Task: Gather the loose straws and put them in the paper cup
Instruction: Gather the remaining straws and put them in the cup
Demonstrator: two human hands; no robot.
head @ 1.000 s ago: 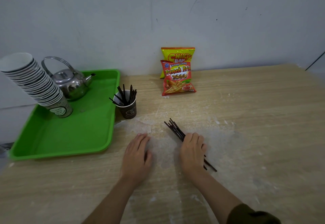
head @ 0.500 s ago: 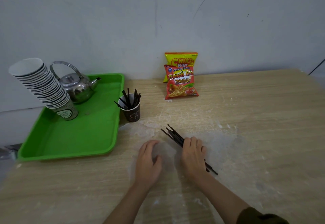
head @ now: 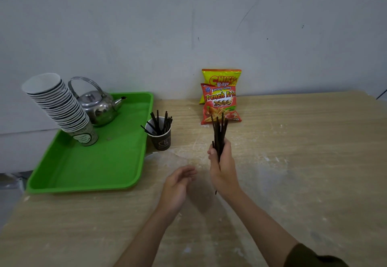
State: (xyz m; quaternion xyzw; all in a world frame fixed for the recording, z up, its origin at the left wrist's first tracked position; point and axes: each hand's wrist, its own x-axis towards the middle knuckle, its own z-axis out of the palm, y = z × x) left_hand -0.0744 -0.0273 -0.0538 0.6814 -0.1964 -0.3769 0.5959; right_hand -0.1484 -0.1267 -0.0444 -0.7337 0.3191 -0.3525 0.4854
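While the right hand (head: 223,166) grips a bundle of black straws (head: 219,132) upright, the left hand (head: 178,185) hovers open and empty. Gathering looks done; next the bundle must travel left to the paper cup (head: 160,134) beside the green tray's (head: 88,170) right edge.

Bare forearms; a dark olive sleeve (head: 310,256) covers the right upper arm.

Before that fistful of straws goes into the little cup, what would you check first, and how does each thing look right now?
1. Bundle of straws gripped in the right hand: ok.
2. Left hand free and open: ok.
3. Paper cup upright on the table, beside the green tray: ok.
4. Room left in the cup, already holding straws: cannot tell.
5. No loose straws left on the table: ok, none visible.
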